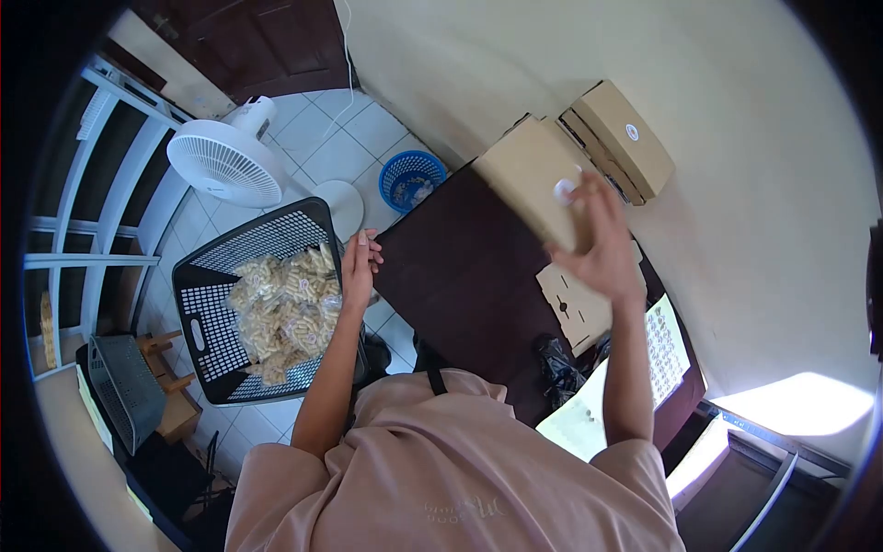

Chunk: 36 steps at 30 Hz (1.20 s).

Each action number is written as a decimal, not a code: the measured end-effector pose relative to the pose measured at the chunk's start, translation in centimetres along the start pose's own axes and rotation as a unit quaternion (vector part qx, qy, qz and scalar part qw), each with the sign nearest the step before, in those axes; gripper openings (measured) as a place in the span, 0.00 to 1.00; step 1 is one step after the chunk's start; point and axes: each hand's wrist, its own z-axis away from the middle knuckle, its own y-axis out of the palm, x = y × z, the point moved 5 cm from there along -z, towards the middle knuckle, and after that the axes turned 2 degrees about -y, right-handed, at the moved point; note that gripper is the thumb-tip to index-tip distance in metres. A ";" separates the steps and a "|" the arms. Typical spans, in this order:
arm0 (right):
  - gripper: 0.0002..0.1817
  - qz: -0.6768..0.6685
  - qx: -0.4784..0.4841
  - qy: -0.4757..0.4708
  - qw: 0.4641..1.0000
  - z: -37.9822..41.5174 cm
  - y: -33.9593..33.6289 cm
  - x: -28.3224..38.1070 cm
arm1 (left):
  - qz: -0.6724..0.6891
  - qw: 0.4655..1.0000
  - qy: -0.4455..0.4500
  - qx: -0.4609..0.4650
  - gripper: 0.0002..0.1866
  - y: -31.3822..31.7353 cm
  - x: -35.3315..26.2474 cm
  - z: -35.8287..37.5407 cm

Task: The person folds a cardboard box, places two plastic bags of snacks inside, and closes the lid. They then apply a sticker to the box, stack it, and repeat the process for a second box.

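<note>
My right hand [602, 248] is at the near right side of a closed brown cardboard box [533, 170], its thumb and fingers round the corner by a round white sticker [565, 190]. Hand and box edges are blurred. My left hand [361, 265] holds nothing, its fingers loosely apart, between the dark table [451, 267] and a black plastic basket [216, 322]. Clear bags of pale, stick-shaped pieces [285, 313] lie in that basket. Below my right hand, a flat cardboard piece [575, 308] with cut slots rests on the table.
Another cardboard box [635, 138] stands by the wall. Sheets of round stickers [664, 354] and a black plastic bag [556, 368] lie on the table's right part. A white fan [225, 164], a blue bin [411, 179] and a grey crate [127, 386] are to the left.
</note>
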 end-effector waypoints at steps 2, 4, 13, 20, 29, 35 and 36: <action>0.37 0.031 0.004 0.009 0.999 -1.6 -0.7 -2.7 | -0.018 1.000 -0.006 0.008 0.20 0.1 0.4 0.2; 0.35 0.063 0.008 0.016 0.998 -2.2 -0.5 -5.4 | -0.047 0.999 -0.003 0.026 0.19 0.9 0.8 0.6; 0.14 0.100 -0.243 0.068 0.963 3.2 0.3 -3.9 | -0.112 0.987 -0.009 0.115 0.10 5.6 3.3 3.7; 0.09 0.046 -0.131 0.226 0.964 16.0 11.2 -7.3 | -0.166 0.972 -0.005 0.165 0.10 8.1 3.5 4.4; 0.10 0.082 -0.054 0.299 0.949 18.7 14.1 -8.2 | -0.212 0.945 0.037 0.247 0.09 9.8 2.8 5.1; 0.07 -0.048 0.025 0.195 0.979 18.1 15.8 0.4 | -0.194 0.947 0.056 0.248 0.22 8.1 1.5 6.2; 0.08 -0.063 0.041 0.180 0.981 18.3 16.9 1.7 | -0.194 0.950 0.053 0.240 0.22 7.4 1.4 6.3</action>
